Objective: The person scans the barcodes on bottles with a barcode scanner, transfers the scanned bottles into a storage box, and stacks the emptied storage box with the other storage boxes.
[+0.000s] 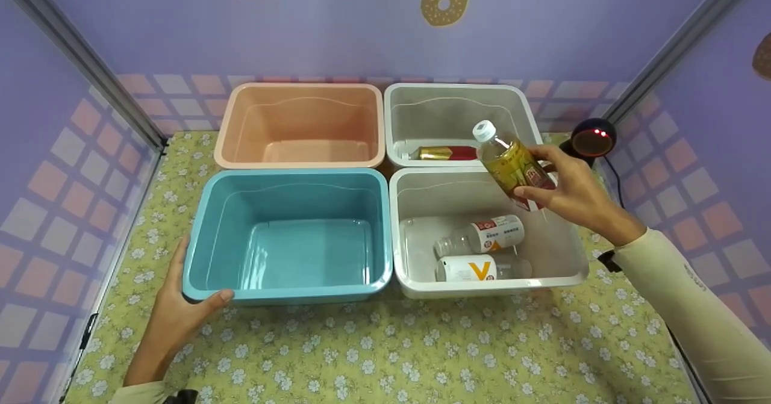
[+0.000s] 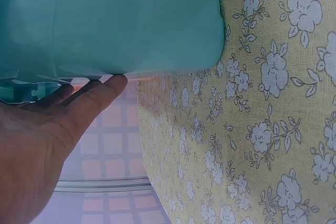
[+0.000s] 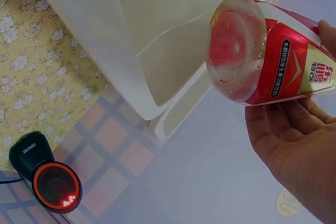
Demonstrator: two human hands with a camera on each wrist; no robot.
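Note:
My right hand (image 1: 572, 190) grips a plastic bottle (image 1: 512, 166) with a white cap and a yellow and red label. The bottle tilts with its cap up and to the left, over the near white bin (image 1: 488, 285). In the right wrist view its clear base (image 3: 233, 51) shows, with fingers wrapped around the label. My left hand (image 1: 181, 307) rests at the near left corner of the blue bin (image 1: 289, 295), thumb on the front rim. In the left wrist view, its straight fingers (image 2: 97, 98) lie along the bin's outer wall.
Two bottles with white labels, one (image 1: 500, 233) behind the other (image 1: 467, 268), lie in the near white bin. A red and gold bottle (image 1: 446, 153) lies in the far white bin (image 1: 455, 87). An orange bin (image 1: 301, 87) stands behind the blue one. A black scanner (image 1: 593, 137) stands at right.

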